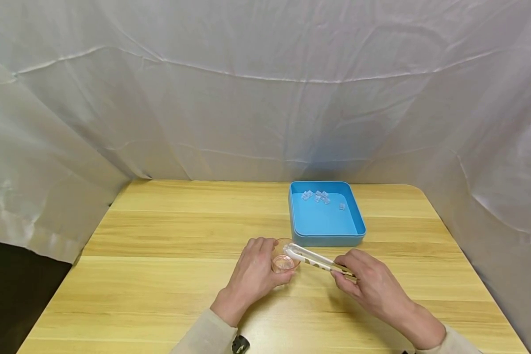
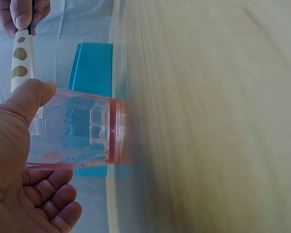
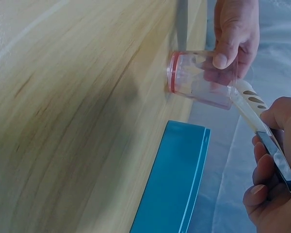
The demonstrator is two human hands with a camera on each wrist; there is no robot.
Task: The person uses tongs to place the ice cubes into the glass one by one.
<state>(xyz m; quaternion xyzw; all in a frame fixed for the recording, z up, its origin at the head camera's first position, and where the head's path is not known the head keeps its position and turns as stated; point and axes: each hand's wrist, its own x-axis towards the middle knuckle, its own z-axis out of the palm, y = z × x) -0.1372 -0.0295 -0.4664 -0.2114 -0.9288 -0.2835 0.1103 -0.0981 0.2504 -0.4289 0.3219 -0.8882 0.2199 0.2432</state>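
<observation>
My left hand grips a clear cup with a pinkish tint and a red band near its base, thumb on one side and fingers on the other. The cup stands upright on the table, with a clear cube showing low inside it. In the right hand is a pair of white tongs with gold-brown spots, squeezed between thumb and fingers. The tongs' tips reach over the cup's mouth, with a clear cube at them.
Behind the cup, slightly right, stands an open blue box holding several clear cubes. The wood-grain table meets pale curtains at the back and sides.
</observation>
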